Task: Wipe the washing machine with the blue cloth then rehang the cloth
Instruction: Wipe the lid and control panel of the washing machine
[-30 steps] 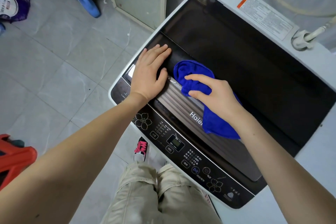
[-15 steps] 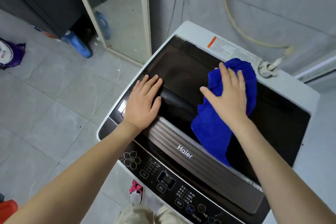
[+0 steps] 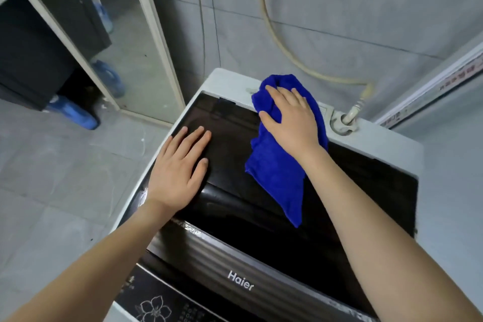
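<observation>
Room: a grey-tiled floor (image 3: 65, 178) and grey tiled wall (image 3: 339, 8), with the washing machine (image 3: 392, 144) standing against that wall; all places below are given from the machine.
Washing machine: a white top-loader with a dark glossy lid (image 3: 235, 138), a ribbed grey band printed "Haier" (image 3: 240, 283) at its near edge, and a black control panel (image 3: 156, 303) with a flower drawing nearest the camera.
Blue cloth: the blue cloth (image 3: 282, 178) lies bunched on the far part of the lid, its upper end over the white back rim, its lower end trailing in a point toward the lid's middle.
Right hand: the right hand (image 3: 290, 123) lies palm down on the upper part of the cloth, fingers spread and nearly flat, pressing it to the machine rather than closing round it.
Left hand: the left hand (image 3: 180, 167) rests flat and open on the lid's left side, fingers together and pointing toward the wall, holding nothing.
Hose: a beige hose (image 3: 282, 42) runs down the wall to a white inlet fitting (image 3: 345, 120) on the back rim, just right of the cloth.
Left of the machine: a tall framed mirror (image 3: 125, 42) leans by the wall, and a blue bottle (image 3: 75, 112) lies on the floor beyond it beside a dark cabinet (image 3: 31, 60).
Right of the machine: a white frame edge (image 3: 431, 91), blurred.
</observation>
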{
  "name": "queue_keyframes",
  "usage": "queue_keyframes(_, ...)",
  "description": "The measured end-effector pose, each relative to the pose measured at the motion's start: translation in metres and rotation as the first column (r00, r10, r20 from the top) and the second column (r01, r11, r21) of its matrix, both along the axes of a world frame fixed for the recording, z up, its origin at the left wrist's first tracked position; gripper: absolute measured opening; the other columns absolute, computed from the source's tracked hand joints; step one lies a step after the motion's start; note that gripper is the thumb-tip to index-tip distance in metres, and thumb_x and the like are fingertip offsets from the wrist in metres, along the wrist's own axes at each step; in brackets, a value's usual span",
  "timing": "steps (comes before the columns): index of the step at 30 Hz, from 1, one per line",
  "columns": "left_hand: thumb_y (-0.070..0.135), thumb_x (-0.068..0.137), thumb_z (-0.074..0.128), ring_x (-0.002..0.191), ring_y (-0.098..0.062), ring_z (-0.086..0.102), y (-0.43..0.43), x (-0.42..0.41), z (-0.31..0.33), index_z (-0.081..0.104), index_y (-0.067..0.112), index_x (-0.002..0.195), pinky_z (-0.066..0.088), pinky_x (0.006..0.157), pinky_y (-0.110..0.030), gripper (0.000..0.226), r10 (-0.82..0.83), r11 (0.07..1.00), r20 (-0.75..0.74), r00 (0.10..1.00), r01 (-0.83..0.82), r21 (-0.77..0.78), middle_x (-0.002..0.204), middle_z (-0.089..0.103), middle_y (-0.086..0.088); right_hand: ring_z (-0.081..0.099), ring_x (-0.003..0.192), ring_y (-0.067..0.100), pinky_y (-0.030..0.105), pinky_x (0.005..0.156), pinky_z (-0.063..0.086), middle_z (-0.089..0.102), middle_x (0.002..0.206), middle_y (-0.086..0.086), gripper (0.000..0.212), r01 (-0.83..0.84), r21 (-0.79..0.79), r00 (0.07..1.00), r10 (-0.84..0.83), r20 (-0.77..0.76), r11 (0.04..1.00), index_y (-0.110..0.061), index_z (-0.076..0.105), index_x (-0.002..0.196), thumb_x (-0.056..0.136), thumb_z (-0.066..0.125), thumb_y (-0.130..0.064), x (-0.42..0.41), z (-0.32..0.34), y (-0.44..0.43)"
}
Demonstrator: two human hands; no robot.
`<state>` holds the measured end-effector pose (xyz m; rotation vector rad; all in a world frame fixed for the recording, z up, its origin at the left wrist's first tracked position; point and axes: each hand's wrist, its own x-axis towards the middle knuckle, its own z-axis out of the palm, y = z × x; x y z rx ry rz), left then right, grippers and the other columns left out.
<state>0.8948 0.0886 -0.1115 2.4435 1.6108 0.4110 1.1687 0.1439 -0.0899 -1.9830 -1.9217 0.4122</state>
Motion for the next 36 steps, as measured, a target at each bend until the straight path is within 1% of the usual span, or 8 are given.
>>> queue_keyframes(7, 0.037, 0.099, 0.032, 0.149, -0.025, 0.027, -0.002, 0.008, 0.003, 0.04, 0.024, 0.151, 0.023, 0.12, -0.047, 0.054, 0.029, 0.999, -0.022, 0.999, -0.029, -0.013, 0.157, 0.039, 0.002, 0.02, 0.15, 0.026, 0.043, 0.119, 0.026, 0.035, 0.157, 0.001, 0.058, 0.121, -0.009, 0.993, -0.121, 0.005, 0.993, -0.025, 0.033, 0.152, 0.099, 0.052, -0.037, 0.034, -0.001, -0.023)
queue_keyframes(12, 0.039, 0.1, 0.031, 0.149, -0.023, 0.026, 0.001, 0.002, 0.003, 0.039, 0.025, 0.152, 0.021, 0.121, -0.044, 0.054, 0.022, 0.999, -0.028, 0.999, -0.022, -0.022, 0.157, 0.039, 0.004, 0.019, 0.15, 0.027, 0.041, 0.122, 0.021, 0.03, 0.16, 0.001, 0.054, -0.049, -0.033, 0.999, 0.05, 0.013, 0.998, -0.026, 0.032, 0.153, 0.102, 0.046, -0.036, -0.01, -0.001, 0.025)
queue_keyframes(17, 0.038, 0.1, 0.031, 0.148, -0.024, 0.028, -0.002, 0.001, 0.004, 0.04, 0.024, 0.151, 0.021, 0.121, -0.044, 0.054, 0.018, 1.0, -0.027, 0.999, -0.018, -0.006, 0.156, 0.04, 0.002, 0.02, 0.149, 0.012, 0.032, 0.122, 0.02, 0.034, 0.157, -0.012, 0.049, -0.15, -0.031, 0.984, 0.147, -0.1, 0.988, -0.037, 0.039, 0.149, 0.101, 0.047, -0.039, -0.003, 0.008, -0.07)
queue_keyframes(19, 0.037, 0.1, 0.031, 0.148, -0.025, 0.028, -0.002, 0.001, 0.004, 0.04, 0.023, 0.151, 0.021, 0.121, -0.043, 0.054, 0.024, 1.0, -0.022, 0.999, -0.024, 0.009, 0.156, 0.041, 0.001, 0.021, 0.148, 0.007, 0.032, 0.121, 0.023, 0.035, 0.156, -0.015, 0.049, -0.057, -0.025, 0.994, 0.055, -0.094, 0.998, -0.037, 0.04, 0.147, 0.1, 0.049, -0.039, 0.021, 0.007, -0.125)
queue_keyframes(21, 0.037, 0.099, 0.032, 0.147, -0.027, 0.029, -0.001, 0.002, 0.003, 0.041, 0.022, 0.151, 0.022, 0.12, -0.044, 0.054, 0.025, 0.999, -0.01, 1.0, -0.024, 0.025, 0.155, 0.041, -0.001, 0.022, 0.147, 0.006, 0.033, 0.119, 0.027, 0.035, 0.156, -0.015, 0.051, 0.145, -0.032, 0.984, -0.148, -0.104, 0.989, -0.035, 0.039, 0.148, 0.099, 0.051, -0.038, 0.051, 0.006, -0.163)
queue_keyframes(24, 0.035, 0.099, 0.034, 0.146, -0.03, 0.031, -0.002, 0.004, 0.002, 0.042, 0.019, 0.15, 0.024, 0.12, -0.046, 0.054, 0.018, 0.999, -0.017, 1.0, -0.018, 0.043, 0.154, 0.043, -0.004, 0.026, 0.146, 0.008, 0.035, 0.119, 0.03, 0.034, 0.157, -0.011, 0.053, 0.371, -0.029, 0.922, -0.372, -0.107, 0.928, -0.029, 0.036, 0.151, 0.1, 0.049, -0.036, 0.069, 0.004, -0.166)
queue_keyframes(33, 0.035, 0.098, 0.033, 0.145, -0.033, 0.031, -0.001, 0.004, 0.001, 0.043, 0.015, 0.149, 0.025, 0.119, -0.051, 0.056, -0.011, 0.999, 0.003, 1.0, 0.011, 0.039, 0.153, 0.043, -0.009, 0.044, 0.133, 0.009, 0.014, 0.102, 0.028, 0.051, 0.145, -0.008, 0.043, 0.62, 0.077, 0.767, -0.583, -0.269, 0.781, -0.023, 0.048, 0.143, 0.1, 0.052, -0.027, 0.077, -0.003, -0.13)
queue_keyframes(36, 0.036, 0.098, 0.033, 0.145, -0.033, 0.031, -0.001, 0.005, 0.001, 0.043, 0.016, 0.149, 0.025, 0.119, -0.05, 0.056, -0.002, 0.999, 0.009, 1.0, 0.001, 0.042, 0.153, 0.043, -0.008, 0.051, 0.123, 0.012, 0.008, 0.097, 0.029, 0.058, 0.134, -0.003, 0.039, 0.541, 0.102, 0.815, -0.491, -0.309, 0.835, -0.019, 0.054, 0.134, 0.095, 0.056, -0.016, 0.104, 0.003, -0.097)
